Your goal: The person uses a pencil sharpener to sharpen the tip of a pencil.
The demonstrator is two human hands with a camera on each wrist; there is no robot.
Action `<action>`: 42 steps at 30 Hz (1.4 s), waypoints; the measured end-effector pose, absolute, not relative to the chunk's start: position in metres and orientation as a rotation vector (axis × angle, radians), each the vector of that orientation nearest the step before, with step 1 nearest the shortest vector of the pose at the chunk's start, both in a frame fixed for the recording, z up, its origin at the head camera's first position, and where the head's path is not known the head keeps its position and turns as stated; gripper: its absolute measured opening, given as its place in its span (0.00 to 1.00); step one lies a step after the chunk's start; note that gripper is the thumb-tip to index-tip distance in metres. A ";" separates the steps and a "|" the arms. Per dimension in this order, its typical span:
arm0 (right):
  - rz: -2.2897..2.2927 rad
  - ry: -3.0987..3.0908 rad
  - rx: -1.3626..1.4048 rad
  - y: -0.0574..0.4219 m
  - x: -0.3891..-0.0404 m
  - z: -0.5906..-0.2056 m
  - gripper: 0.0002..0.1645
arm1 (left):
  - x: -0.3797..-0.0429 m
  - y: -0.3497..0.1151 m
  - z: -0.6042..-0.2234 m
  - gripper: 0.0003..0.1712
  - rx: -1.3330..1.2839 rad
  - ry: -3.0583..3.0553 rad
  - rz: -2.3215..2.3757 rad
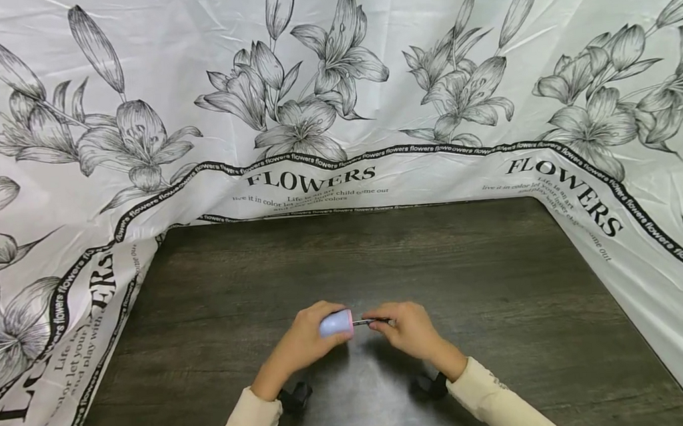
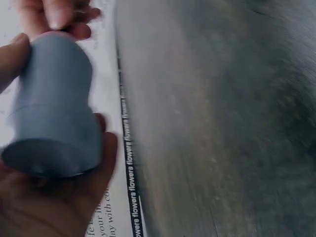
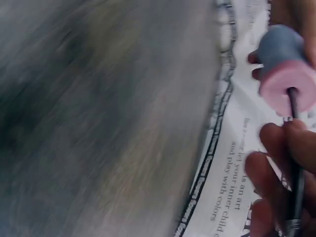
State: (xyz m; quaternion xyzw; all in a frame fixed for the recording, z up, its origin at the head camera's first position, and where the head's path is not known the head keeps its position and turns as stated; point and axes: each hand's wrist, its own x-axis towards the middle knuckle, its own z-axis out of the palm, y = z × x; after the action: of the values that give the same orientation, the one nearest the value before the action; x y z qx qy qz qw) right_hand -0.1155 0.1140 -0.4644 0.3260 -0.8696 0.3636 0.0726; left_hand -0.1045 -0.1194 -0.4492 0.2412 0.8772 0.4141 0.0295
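In the head view my left hand [image 1: 306, 336] grips a light blue pencil sharpener [image 1: 335, 324] shaped like a small cylinder, lying sideways with its pink end toward the right. My right hand [image 1: 412, 331] pinches a thin dark pencil [image 1: 359, 322], whose tip is inside the hole of that pink end. The right wrist view shows the round pink face [image 3: 277, 91] and the pencil's dark shaft [image 3: 296, 192], with a silvery band low on it. Fingers and thumb curl around the sharpener's body [image 2: 57, 98] in the left wrist view; the pencil's tip is hidden inside.
Both hands are above a dark wood-grain table [image 1: 237, 268], near its front half. A white cloth [image 1: 435, 179] printed with flowers and lettering hangs behind the table and along its sides. Dark straps [image 1: 296, 397] sit below the wrists.
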 end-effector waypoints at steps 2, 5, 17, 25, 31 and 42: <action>0.939 -2.509 1.003 0.113 -0.115 -0.468 0.11 | -0.107 -0.123 -0.446 0.28 0.688 2.618 1.301; 0.799 -2.371 1.015 0.112 -0.116 -0.472 0.11 | -0.111 -0.128 -0.442 0.27 0.624 2.478 1.362; 0.508 -2.050 1.153 0.110 -0.120 -0.475 0.16 | -0.118 -0.137 -0.435 0.25 0.371 1.942 1.621; 0.425 -1.849 1.101 0.112 -0.125 -0.475 0.15 | -0.120 -0.127 -0.432 0.28 0.239 1.728 1.719; 0.595 -2.019 1.097 0.111 -0.117 -0.474 0.13 | -0.119 -0.124 -0.439 0.25 0.470 2.007 1.669; 2.176 -2.951 0.642 0.129 -0.122 -0.447 0.16 | -0.094 -0.096 -0.458 0.29 1.033 2.783 1.387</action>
State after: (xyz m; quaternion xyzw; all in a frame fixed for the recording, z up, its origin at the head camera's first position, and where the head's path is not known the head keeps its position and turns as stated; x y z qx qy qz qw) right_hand -0.1220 0.1288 -0.4471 0.1652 -0.7596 0.5603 -0.2862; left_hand -0.0942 -0.0959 -0.4584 0.3145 0.8474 0.4223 -0.0677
